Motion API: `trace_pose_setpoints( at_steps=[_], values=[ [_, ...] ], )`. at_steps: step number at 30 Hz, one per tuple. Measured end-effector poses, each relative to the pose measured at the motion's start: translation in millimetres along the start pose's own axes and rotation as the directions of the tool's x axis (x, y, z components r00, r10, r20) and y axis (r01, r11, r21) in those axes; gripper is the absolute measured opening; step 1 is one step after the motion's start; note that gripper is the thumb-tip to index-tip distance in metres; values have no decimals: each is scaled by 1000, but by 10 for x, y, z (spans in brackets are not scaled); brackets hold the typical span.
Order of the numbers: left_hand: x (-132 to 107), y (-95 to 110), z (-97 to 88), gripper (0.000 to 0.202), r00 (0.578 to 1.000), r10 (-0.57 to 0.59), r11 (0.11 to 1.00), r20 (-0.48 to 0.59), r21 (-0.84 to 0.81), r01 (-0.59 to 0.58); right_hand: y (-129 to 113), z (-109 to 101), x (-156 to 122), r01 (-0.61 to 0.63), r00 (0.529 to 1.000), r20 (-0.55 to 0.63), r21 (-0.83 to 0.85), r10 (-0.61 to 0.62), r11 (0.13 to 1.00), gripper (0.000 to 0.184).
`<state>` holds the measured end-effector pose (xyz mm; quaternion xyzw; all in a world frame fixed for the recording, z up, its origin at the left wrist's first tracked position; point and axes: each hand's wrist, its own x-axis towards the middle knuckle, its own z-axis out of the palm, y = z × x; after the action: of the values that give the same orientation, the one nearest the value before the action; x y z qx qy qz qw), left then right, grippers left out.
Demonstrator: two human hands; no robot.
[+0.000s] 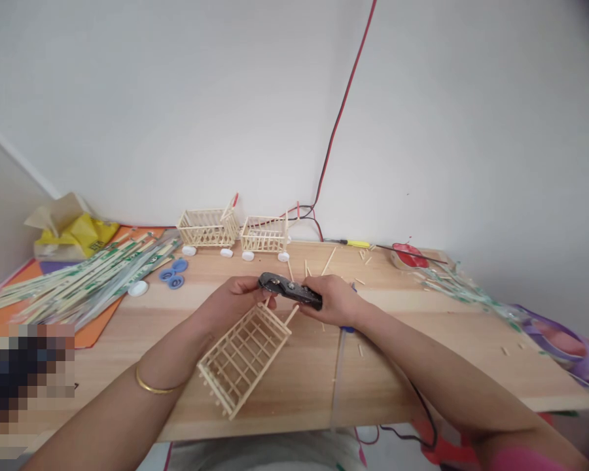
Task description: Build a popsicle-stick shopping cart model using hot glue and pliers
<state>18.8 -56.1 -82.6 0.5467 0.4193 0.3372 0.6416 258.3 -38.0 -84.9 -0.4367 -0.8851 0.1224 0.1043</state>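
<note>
My left hand [238,297], wearing a gold bangle, is closed at the upper end of a small basket [245,356] made of thin wooden sticks. The basket hangs tilted above the table, and two sticks jut from its upper end. In my right hand [334,297] is a black hand cutter [287,289] with riveted joints. Its head reaches left to my left fingertips, over one of the jutting sticks. Whether its jaws touch that stick cannot be made out. My left fingertips are partly hidden behind the cutter.
Two stick carts with white wheels, a larger one [207,227] and a smaller one [265,234], stand by the wall. Wrapped chopsticks [103,275] lie left beside blue caps [171,275]. A yellow-handled tool [357,243], a red container [410,256] and stick offcuts lie behind and right.
</note>
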Motion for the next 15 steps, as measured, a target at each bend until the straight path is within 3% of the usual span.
trace_pose_setpoints(
  at_steps=[5,9,15],
  values=[
    [-8,-28,-17,32,997,-71,996,32,-51,72,10,20,-4,51,997,-55,4,-51,999,25],
    [-1,-47,-30,32,998,-30,999,47,-23,31,4,-47,-5,73,997,-5,49,-73,996,35],
    [-20,-2,-13,30,998,-47,998,47,-42,49,-42,-139,-8,67,997,36,56,-69,996,33]
  ],
)
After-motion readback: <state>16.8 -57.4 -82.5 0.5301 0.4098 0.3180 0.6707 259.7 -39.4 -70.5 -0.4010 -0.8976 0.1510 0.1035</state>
